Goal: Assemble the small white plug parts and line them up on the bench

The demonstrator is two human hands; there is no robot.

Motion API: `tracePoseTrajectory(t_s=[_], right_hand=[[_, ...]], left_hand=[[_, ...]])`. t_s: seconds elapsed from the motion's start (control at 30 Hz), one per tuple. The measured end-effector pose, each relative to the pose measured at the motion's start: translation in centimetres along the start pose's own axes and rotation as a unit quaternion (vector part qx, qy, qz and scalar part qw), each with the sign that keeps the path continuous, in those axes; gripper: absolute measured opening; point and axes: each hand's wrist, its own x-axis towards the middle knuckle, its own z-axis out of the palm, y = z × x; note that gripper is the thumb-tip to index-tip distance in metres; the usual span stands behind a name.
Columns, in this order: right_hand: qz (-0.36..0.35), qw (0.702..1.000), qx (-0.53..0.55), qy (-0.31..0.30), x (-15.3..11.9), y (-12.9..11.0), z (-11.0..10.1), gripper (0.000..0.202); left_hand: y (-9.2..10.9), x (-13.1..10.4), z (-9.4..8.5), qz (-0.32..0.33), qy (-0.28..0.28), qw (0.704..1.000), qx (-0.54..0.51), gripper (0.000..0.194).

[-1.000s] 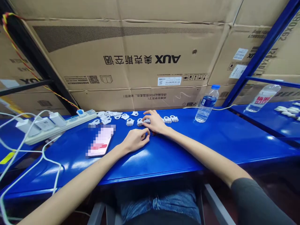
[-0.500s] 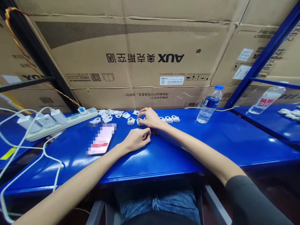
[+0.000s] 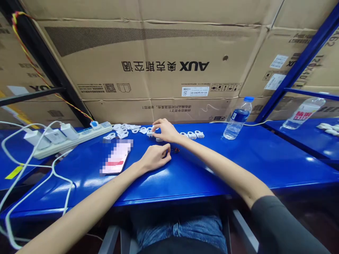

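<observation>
My right hand (image 3: 165, 130) reaches over the row at the back of the table and pinches a white ring-handled plug (image 3: 149, 134) between thumb and fingertips, its pins pointing down. Under that hand another white piece is partly covered. To the right of it, several like plugs (image 3: 191, 135) stand in a row. My left hand (image 3: 157, 157) rests on the blue table with fingers curled together; what they hold, if anything, is hidden. Just right of its fingertips lies a small dark red thing (image 3: 175, 150), too small to make out.
A loose pile of white plug parts (image 3: 123, 131) lies back left. Near it are a phone (image 3: 118, 157) and a power strip (image 3: 76, 141) with chargers and white cables. A water bottle (image 3: 237, 120) stands at right. Cardboard (image 3: 164, 42) walls the back of the blue table (image 3: 212, 176).
My right hand has moved slightly left and now has a plug from the row lifted in its fingertips. My left hand stays in place. The view has shifted a little.
</observation>
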Motion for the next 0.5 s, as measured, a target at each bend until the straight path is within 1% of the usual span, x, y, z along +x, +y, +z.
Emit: tracePoseTrajectory(t_s=[0.07, 0.17, 0.27, 0.37, 0.5], right_hand=[[-0.008, 1.0, -0.002, 0.027, -1.1, 0.7, -1.2, 0.011], [-0.025, 0.998, -0.021, 0.05, -3.2, 2.1, -3.0, 0.011], [-0.054, 0.996, -0.046, 0.051, -5.7, 3.1, -4.2, 0.011], [-0.09, 0.992, -0.079, 0.049, -7.9, 3.4, -4.8, 0.012], [-0.135, 0.981, -0.134, 0.05, -9.8, 2.8, -4.9, 0.013]], left_hand=[[0.1, 0.0, -0.1, -0.001, 0.005, 1.0, -0.005, 0.004], [0.0, 0.1, -0.1, -0.007, 0.021, 1.0, -0.013, 0.004], [-0.1, 0.3, 0.0, -0.036, 0.049, 0.998, -0.017, 0.004], [-0.1, 0.5, 0.0, -0.071, 0.089, 0.993, -0.026, 0.006], [-0.3, 0.8, 0.1, -0.123, 0.142, 0.981, -0.041, 0.012]])
